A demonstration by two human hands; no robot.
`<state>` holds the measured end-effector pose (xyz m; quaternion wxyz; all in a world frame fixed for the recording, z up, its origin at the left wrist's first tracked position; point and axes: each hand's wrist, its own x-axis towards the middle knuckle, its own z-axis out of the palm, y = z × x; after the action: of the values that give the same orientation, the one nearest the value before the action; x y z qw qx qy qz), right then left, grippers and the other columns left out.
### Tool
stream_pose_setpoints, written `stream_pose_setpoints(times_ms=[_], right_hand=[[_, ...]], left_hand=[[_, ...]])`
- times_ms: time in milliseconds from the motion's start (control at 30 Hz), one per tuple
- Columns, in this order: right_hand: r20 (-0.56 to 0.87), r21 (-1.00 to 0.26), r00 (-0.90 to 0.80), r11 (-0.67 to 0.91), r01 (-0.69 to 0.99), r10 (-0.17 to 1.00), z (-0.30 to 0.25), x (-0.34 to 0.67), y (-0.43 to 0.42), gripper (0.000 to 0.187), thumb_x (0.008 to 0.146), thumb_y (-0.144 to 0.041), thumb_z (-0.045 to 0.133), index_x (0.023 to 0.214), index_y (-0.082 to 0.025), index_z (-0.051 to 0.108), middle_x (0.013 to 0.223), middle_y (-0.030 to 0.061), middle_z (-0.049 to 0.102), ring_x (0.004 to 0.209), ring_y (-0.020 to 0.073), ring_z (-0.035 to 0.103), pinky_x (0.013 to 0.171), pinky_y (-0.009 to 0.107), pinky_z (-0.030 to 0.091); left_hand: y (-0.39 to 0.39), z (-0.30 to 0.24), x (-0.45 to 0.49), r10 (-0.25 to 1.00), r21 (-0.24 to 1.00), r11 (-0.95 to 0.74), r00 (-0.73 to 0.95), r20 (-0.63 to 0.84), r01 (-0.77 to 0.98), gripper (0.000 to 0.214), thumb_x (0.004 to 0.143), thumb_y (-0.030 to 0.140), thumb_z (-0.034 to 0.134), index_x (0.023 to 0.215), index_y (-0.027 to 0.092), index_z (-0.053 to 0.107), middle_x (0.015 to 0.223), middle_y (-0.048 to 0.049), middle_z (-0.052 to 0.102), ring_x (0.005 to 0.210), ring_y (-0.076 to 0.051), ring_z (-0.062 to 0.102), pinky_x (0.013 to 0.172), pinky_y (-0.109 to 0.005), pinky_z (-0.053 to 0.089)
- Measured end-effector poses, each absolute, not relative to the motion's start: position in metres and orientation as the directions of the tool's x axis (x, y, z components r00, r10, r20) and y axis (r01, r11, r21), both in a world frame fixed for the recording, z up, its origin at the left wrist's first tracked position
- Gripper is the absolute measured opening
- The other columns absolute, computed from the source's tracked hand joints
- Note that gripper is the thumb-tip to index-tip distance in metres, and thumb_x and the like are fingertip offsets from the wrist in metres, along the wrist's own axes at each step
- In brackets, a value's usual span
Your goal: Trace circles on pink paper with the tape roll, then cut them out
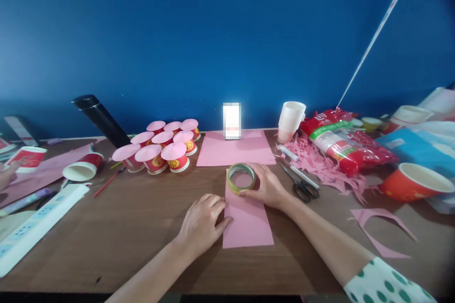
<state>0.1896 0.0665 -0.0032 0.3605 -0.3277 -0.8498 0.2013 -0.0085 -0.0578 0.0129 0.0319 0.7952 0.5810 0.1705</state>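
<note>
Now right hand (269, 189) grasps tape roll (241, 177); left hand (202, 223) flat, released, on pink paper (249, 229); packet (337, 144) print illegible.

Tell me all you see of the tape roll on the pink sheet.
The tape roll is a yellowish-green ring with an open middle, perhaps paper tape. It lies flat on the far end of a pink paper sheet on the table. The right hand grips its right side; the left hand does not touch it.

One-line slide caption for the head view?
Left hand presses pink paper flat; right hand holds a tape roll on it.
</note>
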Motion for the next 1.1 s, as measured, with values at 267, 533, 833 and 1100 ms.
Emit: stream_pose_setpoints(times_ms=[267, 533, 833, 1100], right_hand=[[0.458, -0.581, -0.541, 0.698, 0.419, 0.705, -0.002, 0.189, 0.067, 0.071, 0.059, -0.041, 0.074, 0.121, -0.020, 0.046, 0.117, 0.0116, 0.055, 0.108, 0.0297, 0.049, 0.092, 0.044, 0.037], [0.435, -0.584, -0.536, 0.680, 0.444, 0.723, -0.005, 0.189, 0.067, 0.072, 0.058, -0.028, 0.069, 0.124, -0.018, 0.042, 0.118, 0.0136, 0.054, 0.106, 0.0309, 0.050, 0.090, 0.044, 0.039], [0.447, -0.560, -0.546, 0.698, 0.447, 0.709, -0.003, 0.188, 0.068, 0.074, 0.058, -0.034, 0.072, 0.123, -0.015, 0.042, 0.116, 0.0150, 0.055, 0.104, 0.0305, 0.051, 0.091, 0.044, 0.039], [0.338, -0.520, -0.626, 0.694, 0.498, 0.703, 0.013, 0.201, 0.064, 0.101, 0.050, -0.043, 0.078, 0.135, -0.014, 0.030, 0.133, 0.0193, 0.041, 0.123, 0.0360, 0.036, 0.099, 0.049, 0.032]], left_hand=[[-0.023, 0.024, -0.002, 0.881, 0.451, -0.289, 0.050, 0.470, 0.845, 0.028, 0.079, 0.035, 0.053, 0.102, 0.020, 0.051, 0.099, -0.0066, 0.058, 0.097, -0.022, 0.053, 0.085, -0.038, 0.043], [0.023, 0.011, 0.016, 0.891, 0.605, -0.412, 0.165, 0.422, 0.682, 0.082, 0.064, 0.045, 0.067, 0.131, 0.018, 0.028, 0.130, -0.0147, 0.040, 0.122, -0.030, 0.036, 0.098, -0.048, 0.033], [0.027, -0.010, 0.013, 0.911, 0.697, -0.392, 0.147, 0.385, 0.601, 0.093, 0.062, 0.045, 0.069, 0.135, 0.016, 0.020, 0.137, -0.0174, 0.032, 0.126, -0.031, 0.030, 0.101, -0.049, 0.029], [0.026, -0.011, 0.014, 0.935, 0.751, -0.341, 0.124, 0.332, 0.565, 0.094, 0.065, 0.039, 0.068, 0.137, 0.017, 0.012, 0.136, -0.0177, 0.034, 0.126, -0.031, 0.031, 0.101, -0.051, 0.028]])
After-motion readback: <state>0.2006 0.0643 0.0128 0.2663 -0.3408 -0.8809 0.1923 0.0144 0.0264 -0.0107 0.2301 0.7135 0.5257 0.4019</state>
